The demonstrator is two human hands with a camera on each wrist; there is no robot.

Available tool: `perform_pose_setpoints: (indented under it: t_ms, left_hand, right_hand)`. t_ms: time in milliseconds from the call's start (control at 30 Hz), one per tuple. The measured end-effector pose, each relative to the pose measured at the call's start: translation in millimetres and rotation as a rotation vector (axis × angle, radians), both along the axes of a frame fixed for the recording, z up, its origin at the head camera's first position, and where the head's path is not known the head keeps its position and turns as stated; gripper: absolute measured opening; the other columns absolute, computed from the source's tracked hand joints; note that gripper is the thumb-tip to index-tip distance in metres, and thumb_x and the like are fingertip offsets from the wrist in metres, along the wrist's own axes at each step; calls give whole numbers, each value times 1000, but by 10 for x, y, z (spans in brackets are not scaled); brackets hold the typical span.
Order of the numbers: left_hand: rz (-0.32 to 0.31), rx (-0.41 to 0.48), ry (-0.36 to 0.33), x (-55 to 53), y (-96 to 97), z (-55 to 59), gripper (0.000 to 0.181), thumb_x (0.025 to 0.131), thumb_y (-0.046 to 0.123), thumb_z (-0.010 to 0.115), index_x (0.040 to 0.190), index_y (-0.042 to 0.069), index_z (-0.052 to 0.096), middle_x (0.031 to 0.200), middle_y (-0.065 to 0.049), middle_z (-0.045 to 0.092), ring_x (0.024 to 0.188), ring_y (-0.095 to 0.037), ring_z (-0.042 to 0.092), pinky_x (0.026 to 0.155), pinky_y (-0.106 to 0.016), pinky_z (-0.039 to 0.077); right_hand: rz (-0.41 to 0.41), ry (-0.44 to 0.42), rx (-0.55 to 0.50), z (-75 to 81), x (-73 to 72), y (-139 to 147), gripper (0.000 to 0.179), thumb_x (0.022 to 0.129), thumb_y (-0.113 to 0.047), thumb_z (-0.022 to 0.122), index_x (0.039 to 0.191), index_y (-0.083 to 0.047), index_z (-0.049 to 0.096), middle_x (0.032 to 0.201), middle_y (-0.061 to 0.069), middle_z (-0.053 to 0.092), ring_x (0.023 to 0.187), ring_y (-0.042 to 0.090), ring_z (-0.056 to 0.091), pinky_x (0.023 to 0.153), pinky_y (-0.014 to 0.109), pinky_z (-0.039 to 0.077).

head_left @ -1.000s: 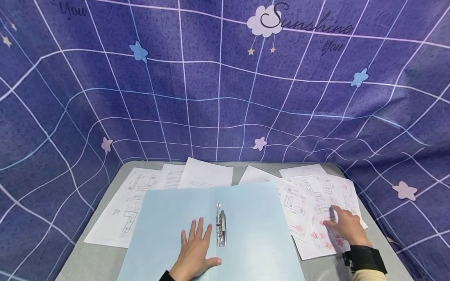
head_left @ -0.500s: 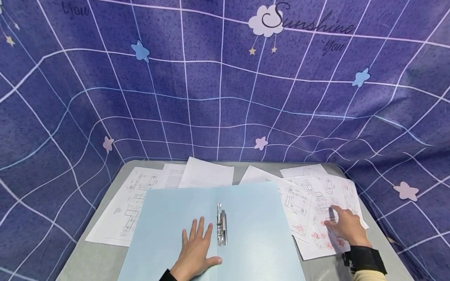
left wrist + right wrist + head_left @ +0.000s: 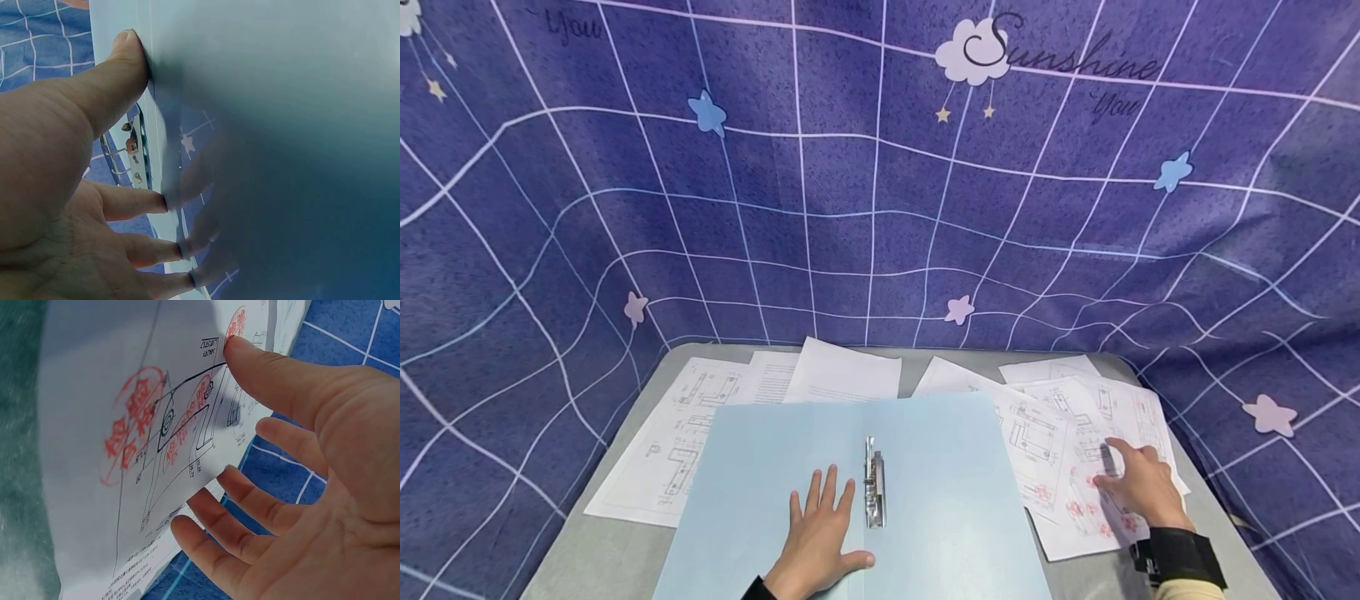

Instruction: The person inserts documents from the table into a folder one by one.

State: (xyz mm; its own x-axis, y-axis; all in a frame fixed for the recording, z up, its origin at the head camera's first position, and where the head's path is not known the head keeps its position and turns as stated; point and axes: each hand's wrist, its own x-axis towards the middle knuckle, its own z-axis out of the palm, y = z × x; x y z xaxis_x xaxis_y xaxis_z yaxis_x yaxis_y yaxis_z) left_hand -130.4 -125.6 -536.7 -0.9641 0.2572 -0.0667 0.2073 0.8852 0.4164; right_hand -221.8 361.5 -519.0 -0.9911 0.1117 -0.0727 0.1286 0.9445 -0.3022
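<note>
An opened light blue folder (image 3: 955,483) lies in the middle of the table, with a metal lever clip (image 3: 874,483) along its fold. My left hand (image 3: 820,537) rests on the folder's left half, fingers straight and spread, thumb reaching across the fold; the left wrist view shows the fingertips touching the glossy surface. At the right, my right hand (image 3: 1142,487) touches a printed sheet (image 3: 1075,533) bearing technical drawings and red stamps. In the right wrist view, its thumb (image 3: 262,365) and fingers are spread and loosely bent at that sheet (image 3: 87,487), without a pinch.
More drawing sheets (image 3: 651,467) lie left of the folder, partly beneath it. White sheets with text (image 3: 842,371) stick out behind it, and other drawings (image 3: 1030,425) overlap at the right. A purple-blue grid curtain (image 3: 880,192) surrounds the grey table (image 3: 602,554).
The head view has shifted slightly. Both hands keep their places on the folder and the sheets.
</note>
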Motion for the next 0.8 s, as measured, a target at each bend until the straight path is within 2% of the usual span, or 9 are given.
perform_pose_setpoints:
  t_ms: [167,333,433,533,667,800]
  left_hand:
    - [2,1,5,12,5,17,108,64,61,80,142,-4,45,153,-35,20,141,-55,14,96,-82,9]
    - [-1,4,6,11,1,14,107,65,61,80,143,-4,44,153,-34,20,141,-55,13,96,-82,9]
    - [-3,3,8,9,-3,5,108,65,61,79,143,-4,44,153,-34,20,141,-55,13,96,-82,9]
    - [-3,4,14,10,-6,-3,107,65,61,79,143,-4,44,153,-34,20,141,-55,13,96,-82,9]
    - [2,7,12,16,-1,-7,107,66,60,80,144,-3,43,154,-34,19,141,-54,12,97,-81,9]
    - [3,11,8,14,2,-14,106,66,59,80,144,-3,43,154,-34,19,141,-55,12,97,-81,8]
  right_hand:
    - [-1,9,-18,-1,1,4,76,75,-24,84,136,0,46,118,41,40,102,62,45,71,66,44]
    - [-17,88,-15,-10,5,13,70,76,-18,81,134,1,47,113,40,43,98,61,49,67,64,45]
    - [-49,118,-15,-4,-5,22,64,79,-12,76,133,4,47,113,42,47,100,61,50,71,65,45]
    - [-118,89,-41,18,-29,41,56,82,-9,71,131,6,47,112,39,55,100,58,53,72,64,45]
    - [-214,44,-68,17,-59,73,42,85,-10,68,121,7,55,109,37,59,90,53,58,64,58,45]
    - [-238,52,-71,-15,-66,96,26,84,-10,68,104,6,63,103,38,59,78,47,59,59,51,42]
